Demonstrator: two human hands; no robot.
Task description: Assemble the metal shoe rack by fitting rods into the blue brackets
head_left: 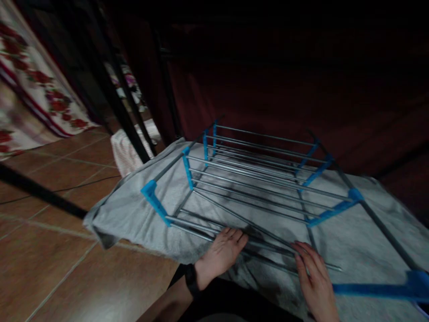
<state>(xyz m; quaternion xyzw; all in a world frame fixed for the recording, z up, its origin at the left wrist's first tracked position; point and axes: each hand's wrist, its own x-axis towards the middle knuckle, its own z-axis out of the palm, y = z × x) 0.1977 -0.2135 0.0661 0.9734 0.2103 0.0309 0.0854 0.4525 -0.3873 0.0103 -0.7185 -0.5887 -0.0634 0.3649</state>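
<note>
A rack of grey metal rods with blue plastic brackets lies on a grey cloth in front of me. My left hand, a black band at its wrist, curls over the front rods near their middle. On the right, my right hand has its fingers and thumb around a slanting metal rod near its right part. That rod crosses from a left bracket toward the front right, out of line with the other rods. Part of the front rods is hidden under my hands.
Dark red fabric hangs behind the rack. Black poles stand at the left, beside a floral curtain. Brown floor tiles and a thin cable lie on that side. A pale cloth sits behind the poles.
</note>
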